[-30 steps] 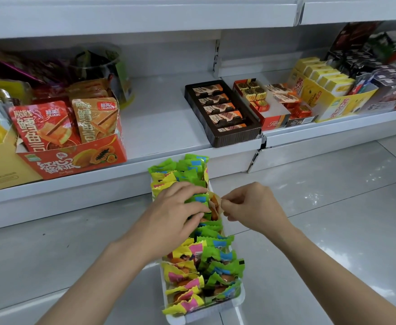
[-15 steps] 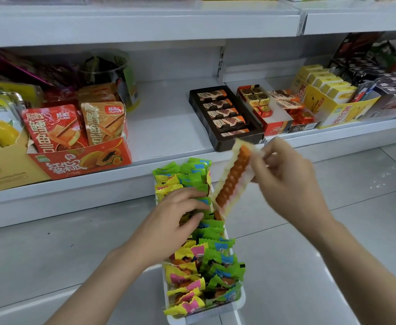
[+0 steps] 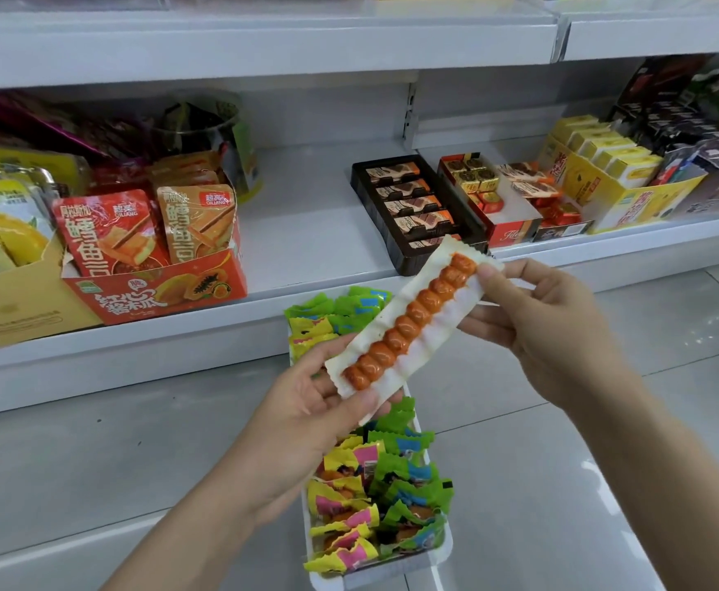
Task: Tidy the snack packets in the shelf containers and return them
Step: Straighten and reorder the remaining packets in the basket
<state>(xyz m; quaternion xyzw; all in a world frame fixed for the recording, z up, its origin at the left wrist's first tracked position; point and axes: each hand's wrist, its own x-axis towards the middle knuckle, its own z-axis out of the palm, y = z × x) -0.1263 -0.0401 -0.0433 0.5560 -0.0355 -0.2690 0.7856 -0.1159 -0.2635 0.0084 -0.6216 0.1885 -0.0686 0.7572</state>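
Nearest, the white container (image 3: 434,567) of green, yellow and pink snack packets (image 3: 385,501) lies on the floor below both hands. Just above it, the left hand (image 3: 306,415) grips the lower end of a long clear packet (image 3: 408,324) holding a row of orange pieces, thumb on top and fingers (image 3: 327,349) curled behind. Its upper end is pinched by the right hand (image 3: 549,330) between thumb and fingertips (image 3: 487,275); the packet slants between them. Beyond the fingers, on the shelf (image 3: 306,228), stand a red box (image 3: 157,287) and a dark chocolate tray (image 3: 417,211).
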